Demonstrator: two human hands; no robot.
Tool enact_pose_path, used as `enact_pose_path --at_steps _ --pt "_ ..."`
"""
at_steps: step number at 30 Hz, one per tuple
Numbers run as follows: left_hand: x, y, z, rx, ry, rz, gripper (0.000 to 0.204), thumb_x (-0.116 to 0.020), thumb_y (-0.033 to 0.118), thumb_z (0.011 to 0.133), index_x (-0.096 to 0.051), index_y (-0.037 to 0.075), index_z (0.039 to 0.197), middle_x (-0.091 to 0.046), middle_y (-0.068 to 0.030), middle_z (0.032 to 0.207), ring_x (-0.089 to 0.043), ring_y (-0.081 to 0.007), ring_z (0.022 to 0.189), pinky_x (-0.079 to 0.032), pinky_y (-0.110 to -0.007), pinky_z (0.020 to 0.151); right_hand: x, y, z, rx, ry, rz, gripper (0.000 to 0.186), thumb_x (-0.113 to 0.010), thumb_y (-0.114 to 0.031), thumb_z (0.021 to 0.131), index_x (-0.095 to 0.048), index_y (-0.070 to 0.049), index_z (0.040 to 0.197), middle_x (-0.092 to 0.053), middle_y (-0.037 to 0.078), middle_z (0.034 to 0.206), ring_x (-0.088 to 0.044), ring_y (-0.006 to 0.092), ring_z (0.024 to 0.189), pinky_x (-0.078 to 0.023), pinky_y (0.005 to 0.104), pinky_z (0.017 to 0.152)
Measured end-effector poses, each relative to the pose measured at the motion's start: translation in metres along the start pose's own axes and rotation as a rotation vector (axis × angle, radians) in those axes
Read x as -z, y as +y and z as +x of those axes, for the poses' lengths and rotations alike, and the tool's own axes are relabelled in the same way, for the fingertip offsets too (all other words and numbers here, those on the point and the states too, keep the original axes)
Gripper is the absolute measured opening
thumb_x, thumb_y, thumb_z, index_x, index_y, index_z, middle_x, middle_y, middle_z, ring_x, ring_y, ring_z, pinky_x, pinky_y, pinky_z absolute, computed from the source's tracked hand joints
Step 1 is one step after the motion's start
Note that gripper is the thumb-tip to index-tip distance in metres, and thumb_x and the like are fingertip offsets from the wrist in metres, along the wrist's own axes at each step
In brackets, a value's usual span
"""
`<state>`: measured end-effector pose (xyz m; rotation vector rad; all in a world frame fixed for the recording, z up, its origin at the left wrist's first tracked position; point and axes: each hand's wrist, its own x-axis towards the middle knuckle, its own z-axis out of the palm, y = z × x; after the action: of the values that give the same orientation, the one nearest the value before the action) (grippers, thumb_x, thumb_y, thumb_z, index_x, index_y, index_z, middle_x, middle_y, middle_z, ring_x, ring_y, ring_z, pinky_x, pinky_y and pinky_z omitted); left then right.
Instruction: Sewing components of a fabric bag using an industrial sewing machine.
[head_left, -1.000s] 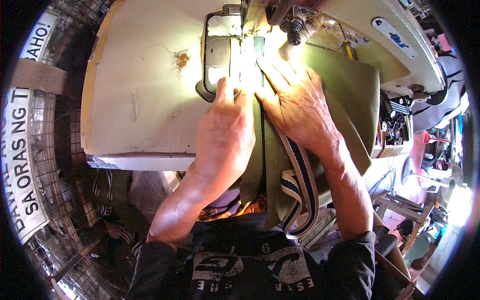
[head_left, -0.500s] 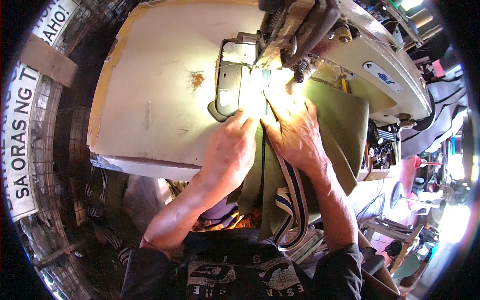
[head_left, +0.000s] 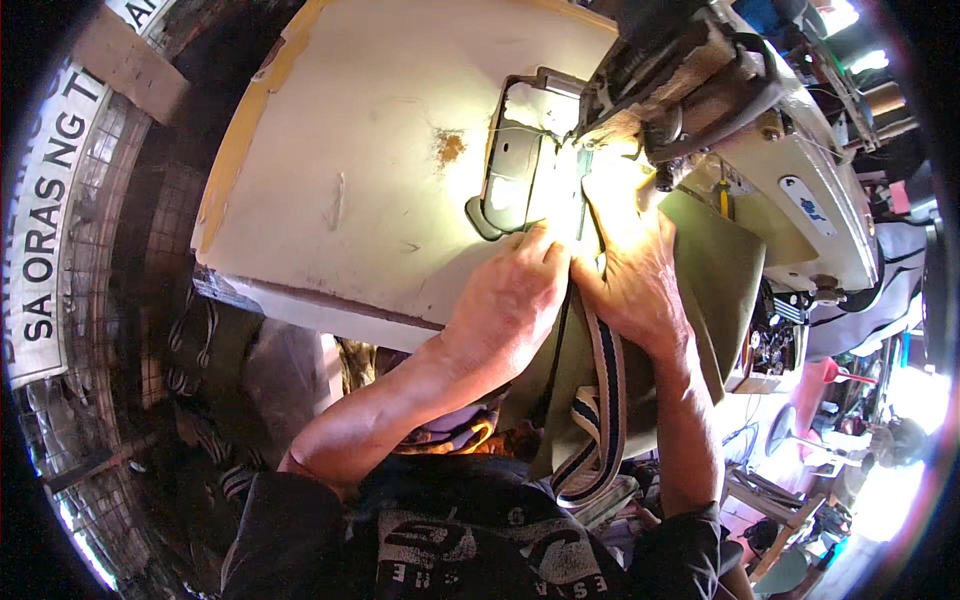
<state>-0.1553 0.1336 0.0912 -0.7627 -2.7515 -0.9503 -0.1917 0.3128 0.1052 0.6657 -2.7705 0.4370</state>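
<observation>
Olive-green fabric [head_left: 715, 265] lies under the sewing machine's head [head_left: 660, 110] and hangs over the table's near edge. A cream strap with dark blue stripes [head_left: 608, 375] runs down from beneath my right hand [head_left: 640, 280] and curls into a loop below. That hand rests on the fabric and strap close to the needle area, fingers stretched forward and partly washed out by the lamp. Just left of it, my left hand [head_left: 515, 290] has its fingers curled and pinched at the fabric's edge. Glare hides the needle and the fingertips there.
A pale worktable [head_left: 370, 150] with worn, taped edges spreads to the left. Beside the needle area sits a dark-framed metal plate [head_left: 510, 150]. At the right stand the machine's body [head_left: 800, 190] and a red funnel-shaped thing [head_left: 835, 372]. Wire mesh and a sign line the far left.
The whole view has shifted, so table, machine and hands appear farther right. Both hands stay close together by the needle area. The strap's hanging loop has swung and narrowed slightly.
</observation>
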Motion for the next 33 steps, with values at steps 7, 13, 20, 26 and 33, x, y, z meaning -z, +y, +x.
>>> enact_pose_path --at_steps 7,13,20,26,33 --pt "-0.002 0.005 -0.004 0.009 0.030 -0.003 0.040 -0.063 -0.006 0.079 -0.055 -0.007 0.118 -0.057 -0.0233 0.116 -0.061 -0.0391 0.108 -0.052 -0.041 0.091 0.009 -0.017 -0.015 0.072 0.026 0.029 0.046 -0.066 -0.020 0.089 -0.057 -0.003 0.131 -0.060 0.018 0.115 -0.055 0.0359 0.112 -0.041 0.0498 0.097" --pt "0.002 0.001 -0.005 -0.025 0.197 -0.125 0.037 -0.063 -0.003 0.084 -0.056 -0.002 0.120 -0.057 -0.0242 0.116 -0.061 -0.0392 0.107 -0.052 -0.044 0.092 -0.009 -0.026 -0.033 0.017 0.128 0.322 0.033 -0.064 -0.007 0.089 -0.061 -0.003 0.122 -0.065 0.020 0.113 -0.062 0.0398 0.103 -0.050 0.0465 0.092" --pt "0.026 -0.028 -0.020 0.043 0.375 -0.293 0.031 -0.057 -0.010 0.086 -0.062 0.002 0.114 -0.062 -0.0140 0.103 -0.064 -0.0318 0.096 -0.054 -0.040 0.085 -0.006 -0.024 -0.037 0.018 0.113 0.348 0.025 -0.064 -0.005 0.091 -0.064 -0.002 0.116 -0.067 0.019 0.106 -0.064 0.0383 0.099 -0.050 0.0434 0.089" --pt "0.013 -0.009 -0.030 -0.001 0.191 0.058 0.015 -0.071 0.006 0.083 -0.072 0.004 0.099 -0.061 -0.0094 0.106 -0.055 -0.0315 0.104 -0.047 -0.041 0.096 -0.006 -0.027 -0.035 -0.026 0.106 0.383 0.033 -0.062 -0.004 0.091 -0.059 -0.004 0.123 -0.066 0.020 0.105 -0.063 0.0390 0.101 -0.048 0.0464 0.091" --pt "0.009 0.005 -0.023 -0.022 0.168 0.141 0.017 -0.071 0.006 0.084 -0.073 0.006 0.101 -0.060 -0.0101 0.105 -0.055 -0.0323 0.102 -0.047 -0.042 0.094 -0.004 -0.026 -0.037 0.049 0.061 0.280 0.038 -0.063 0.001 0.089 -0.061 -0.007 0.126 -0.065 0.019 0.118 -0.060 0.0384 0.111 -0.046 0.0464 0.098"
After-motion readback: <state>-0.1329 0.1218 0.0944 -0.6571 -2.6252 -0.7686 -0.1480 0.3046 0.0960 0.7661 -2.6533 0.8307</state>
